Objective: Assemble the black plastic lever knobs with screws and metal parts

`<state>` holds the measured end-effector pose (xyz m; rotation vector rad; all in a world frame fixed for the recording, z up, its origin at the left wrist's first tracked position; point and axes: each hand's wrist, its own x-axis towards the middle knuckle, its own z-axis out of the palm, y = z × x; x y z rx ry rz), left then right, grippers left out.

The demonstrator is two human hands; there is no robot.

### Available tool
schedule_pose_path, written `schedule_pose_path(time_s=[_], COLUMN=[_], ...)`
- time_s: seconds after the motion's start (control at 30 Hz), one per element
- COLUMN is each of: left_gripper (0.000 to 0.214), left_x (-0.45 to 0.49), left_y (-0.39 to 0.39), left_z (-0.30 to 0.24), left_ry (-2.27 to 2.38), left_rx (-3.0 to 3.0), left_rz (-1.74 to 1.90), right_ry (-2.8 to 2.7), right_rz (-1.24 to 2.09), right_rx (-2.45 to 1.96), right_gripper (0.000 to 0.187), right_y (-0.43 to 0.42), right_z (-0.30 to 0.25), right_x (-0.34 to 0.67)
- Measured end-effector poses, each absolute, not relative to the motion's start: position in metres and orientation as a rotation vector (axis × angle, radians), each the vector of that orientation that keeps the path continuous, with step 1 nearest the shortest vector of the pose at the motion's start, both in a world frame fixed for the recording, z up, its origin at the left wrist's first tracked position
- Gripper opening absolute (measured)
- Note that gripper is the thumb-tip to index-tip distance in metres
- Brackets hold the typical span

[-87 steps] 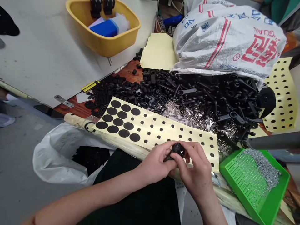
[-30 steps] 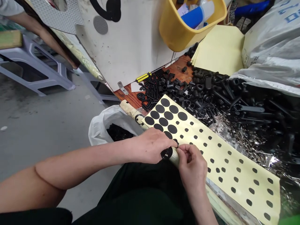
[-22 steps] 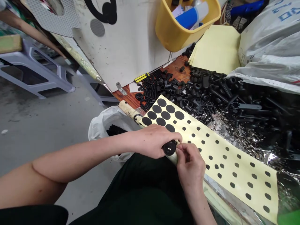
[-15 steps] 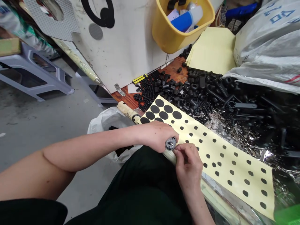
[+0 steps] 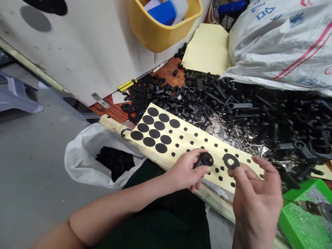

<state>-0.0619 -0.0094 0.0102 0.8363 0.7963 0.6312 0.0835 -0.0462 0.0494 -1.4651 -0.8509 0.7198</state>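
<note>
My left hand (image 5: pixel 185 172) is closed around a small black plastic part (image 5: pixel 205 159), holding it just above a yellow backing sheet (image 5: pixel 181 136) covered with large and small black round stickers. My right hand (image 5: pixel 255 197) sits to the right of it, thumb and forefinger pinching a black round sticker with a hole in the middle (image 5: pixel 230 161); the other fingers are spread. The sticker and the part are a few centimetres apart, both over the near edge of the sheet.
A heap of black plastic parts (image 5: pixel 259 107) and shiny metal clips (image 5: pixel 233 133) covers the table. A white woven sack (image 5: pixel 280 45), yellow basin (image 5: pixel 160 31) and yellow sheets (image 5: pixel 207 52) lie behind. A green tray (image 5: pixel 303 221) is right, a white bag (image 5: pixel 83 159) left.
The view has swung right. My right hand has drawn away from the part and now pinches a black ring-shaped sticker. My left hand still grips the part, now further along the sheet.
</note>
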Motion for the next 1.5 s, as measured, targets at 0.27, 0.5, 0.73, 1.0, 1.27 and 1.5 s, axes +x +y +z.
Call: schedule_pose_path(time_s=[0.27,0.5,0.73,1.0,1.27,1.5], left_gripper=[0.042,0.037,0.034,0.034,0.035,0.032], left_x=[-0.054,-0.049,-0.048,-0.047,-0.047,-0.047], left_y=[-0.014,-0.017,-0.016,-0.018,-0.017,-0.017], left_z=[0.007,0.005,0.001,-0.001,-0.002,-0.001], left_ry=[0.988,1.089,1.104,1.123,1.134,1.134], left_rx=[1.059,1.241,1.262,1.278,1.297,1.303], left_rz=[0.749,0.884,0.897,0.897,0.887,0.88], right_ry=[-0.645,-0.735,-0.735,-0.693,-0.685,-0.671], right_rz=[0.993,0.983,0.992,0.959,1.037,1.018], right_rx=[-1.501,-1.494,-1.482,-1.462,-1.446,-1.458], right_gripper=[0.055,0.052,0.052,0.051,0.051,0.051], right_y=[-0.039,-0.037,-0.038,-0.036,-0.038,-0.038], right_z=[0.032,0.028,0.022,0.023,0.017,0.014], right_x=[0.081,0.072,0.073,0.075,0.078,0.077])
